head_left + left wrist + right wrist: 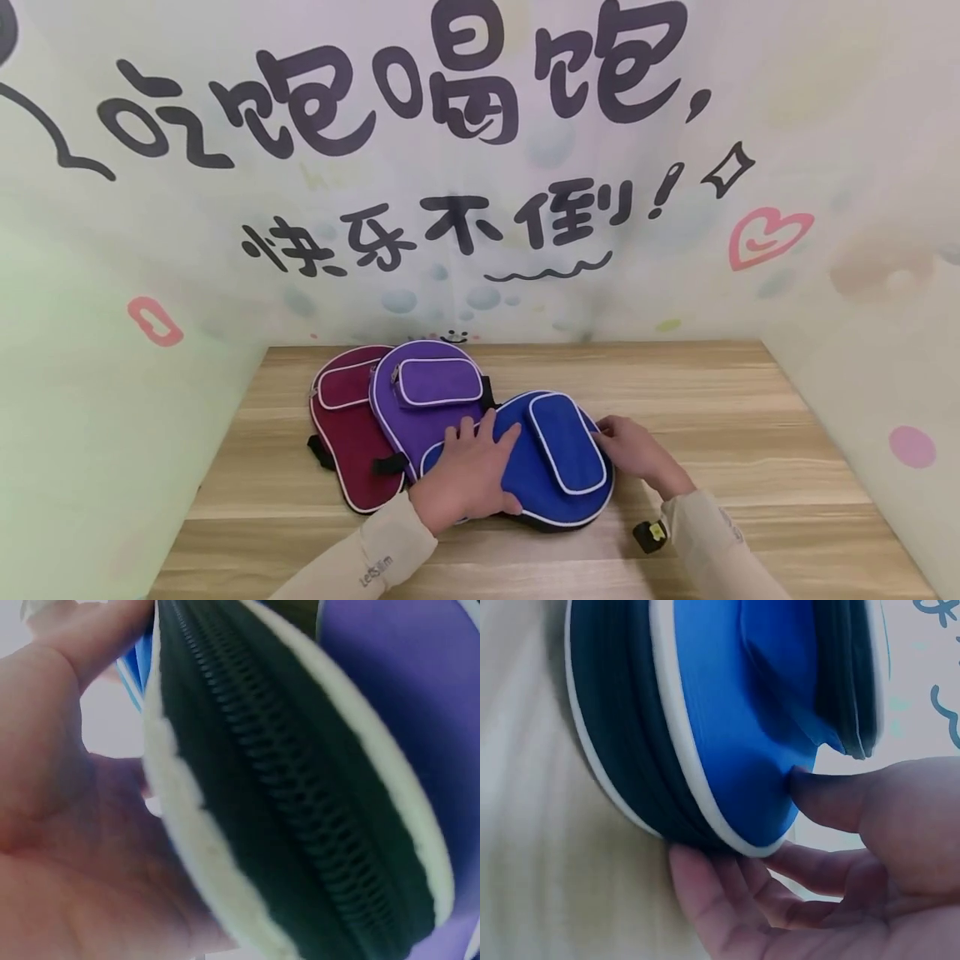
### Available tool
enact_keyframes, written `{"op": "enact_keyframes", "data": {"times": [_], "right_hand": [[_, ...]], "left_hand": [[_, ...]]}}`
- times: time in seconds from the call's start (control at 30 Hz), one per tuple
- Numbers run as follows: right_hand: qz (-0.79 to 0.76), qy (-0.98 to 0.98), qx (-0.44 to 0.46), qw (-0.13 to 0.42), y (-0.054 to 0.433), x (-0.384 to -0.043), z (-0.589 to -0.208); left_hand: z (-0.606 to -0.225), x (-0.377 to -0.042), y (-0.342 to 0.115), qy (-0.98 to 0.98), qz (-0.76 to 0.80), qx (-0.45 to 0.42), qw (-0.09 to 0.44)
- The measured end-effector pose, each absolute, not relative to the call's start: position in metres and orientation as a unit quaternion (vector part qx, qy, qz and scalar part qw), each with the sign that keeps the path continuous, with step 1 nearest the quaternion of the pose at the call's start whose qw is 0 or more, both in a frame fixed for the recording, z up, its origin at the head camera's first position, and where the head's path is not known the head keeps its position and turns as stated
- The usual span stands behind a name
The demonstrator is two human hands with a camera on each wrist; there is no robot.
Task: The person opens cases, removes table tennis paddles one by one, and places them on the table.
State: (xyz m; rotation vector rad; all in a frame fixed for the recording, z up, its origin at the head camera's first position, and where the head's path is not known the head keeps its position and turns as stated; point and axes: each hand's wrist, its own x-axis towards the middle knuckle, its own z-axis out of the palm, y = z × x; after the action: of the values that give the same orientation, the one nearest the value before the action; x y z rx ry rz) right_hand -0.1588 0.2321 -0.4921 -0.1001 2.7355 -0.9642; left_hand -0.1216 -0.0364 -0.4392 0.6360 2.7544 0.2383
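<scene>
A blue table tennis bat case (521,462) with white piping and a small front pocket lies slanted on the table. My left hand (474,473) rests across its narrower left part, fingers spread. Seen from the left wrist, a black zipper (292,772) runs along the case's edge beside that palm. At the rounded right end, my right hand (637,450) grips the rim; the right wrist view shows the thumb (832,796) on the blue face and the fingers against the underside. A purple case (427,421) lies under or against the blue one's left end, overlapping a dark red case (360,454).
Black straps (321,452) stick out from the cases. A small black piece with a yellow flower mark (650,535) is beside the right sleeve. The wooden table (712,392) is bounded by a printed back wall (420,308) and side walls.
</scene>
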Motion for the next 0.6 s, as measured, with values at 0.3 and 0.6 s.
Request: {"op": "enact_keyframes", "data": {"times": [0.3, 0.6], "right_hand": [[-0.283, 0.953, -0.071, 0.081, 0.236, -0.191, -0.489], [-0.230, 0.961, -0.109, 0.112, 0.242, -0.215, -0.478]], "left_hand": [[-0.452, -0.114, -0.010, 0.976, 0.095, 0.173, 0.090], [-0.458, -0.107, 0.002, 0.974, 0.125, 0.165, 0.091]]}}
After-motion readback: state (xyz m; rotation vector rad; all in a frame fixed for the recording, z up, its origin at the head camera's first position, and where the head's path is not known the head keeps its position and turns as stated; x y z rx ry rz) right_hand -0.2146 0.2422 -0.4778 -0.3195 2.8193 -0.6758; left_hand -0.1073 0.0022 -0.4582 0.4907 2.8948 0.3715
